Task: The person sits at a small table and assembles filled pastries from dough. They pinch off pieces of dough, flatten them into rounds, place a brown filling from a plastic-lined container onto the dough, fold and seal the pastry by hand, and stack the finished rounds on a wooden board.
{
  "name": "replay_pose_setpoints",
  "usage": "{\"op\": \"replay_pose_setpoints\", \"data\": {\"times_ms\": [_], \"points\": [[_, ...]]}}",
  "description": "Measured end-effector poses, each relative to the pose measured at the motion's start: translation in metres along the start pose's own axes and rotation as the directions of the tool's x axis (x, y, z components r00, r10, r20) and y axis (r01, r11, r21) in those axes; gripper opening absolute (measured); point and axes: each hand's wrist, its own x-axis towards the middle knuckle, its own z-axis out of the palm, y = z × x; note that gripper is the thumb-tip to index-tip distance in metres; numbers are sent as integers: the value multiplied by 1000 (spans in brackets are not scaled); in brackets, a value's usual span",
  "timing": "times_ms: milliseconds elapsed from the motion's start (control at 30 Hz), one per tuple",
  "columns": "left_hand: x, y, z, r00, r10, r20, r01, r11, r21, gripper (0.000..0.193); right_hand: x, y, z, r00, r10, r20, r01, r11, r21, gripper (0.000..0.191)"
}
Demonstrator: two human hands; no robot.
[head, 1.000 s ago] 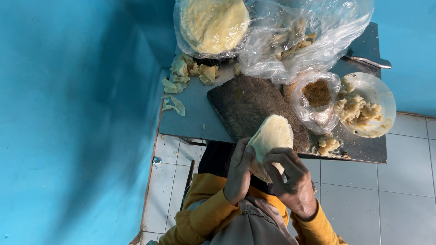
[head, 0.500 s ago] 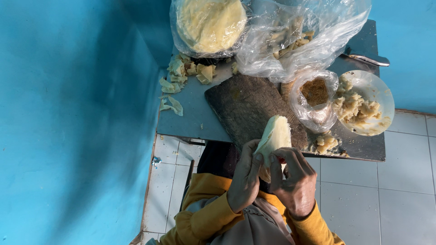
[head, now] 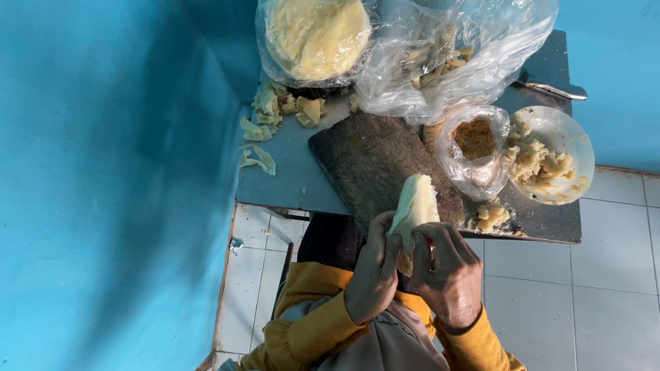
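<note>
**dough_lurker:** Looks like mid-fold on a pale folded wrapper (head: 414, 203). Held up off the table, just over the near edge of the dark board (head: 368, 161), in front of the chest. Left hand (head: 375, 275) curled round its lower left edge, thumb pressed on the seam. Right hand (head: 447, 275) clenched on the bottom right, fingers tucked under. Both gripping, nothing let go. Guessing the sealing stage, with the top still flared open.

**tile_floor_fan:** Agreed, pinching along the edge. Can't tell whether any filling is inside, though. Calls for small, even finger pressure up the seam while keeping the piece upright, then a bare patch to put it down on.

**dough_lurker:** Tight on room, honestly. Blue wall (head: 103, 172) hard against the left of the table (head: 289, 178). Trimmings (head: 285, 106) scattered at the back left. Bagged stack of round sheets (head: 316, 34) and a big clear bag (head: 447, 55) crowding the far side.

**tile_floor_fan:** Right side no better: small bag of brown filling (head: 474, 141) touching the board, bowl of pale mash (head: 584, 148) just beside it, close to the table's right edge. Lump of crumbs (head: 489, 214) near the front lip too. Only open spots: middle of the board, plus the bare strip of tabletop to its left.
</note>
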Motion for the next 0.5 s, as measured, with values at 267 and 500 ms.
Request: {"op": "replay_pose_setpoints", "data": {"times_ms": [267,500], "points": [[-2,4,-1,995,-100,12,99,994,34,49,-4,5,2,1000,-4,29,4,1000,8,15],[-2,2,-2,1000,-22,2,22,1000,16,51,-2,6,1,993,110,38,-114,983,144,9]]}}
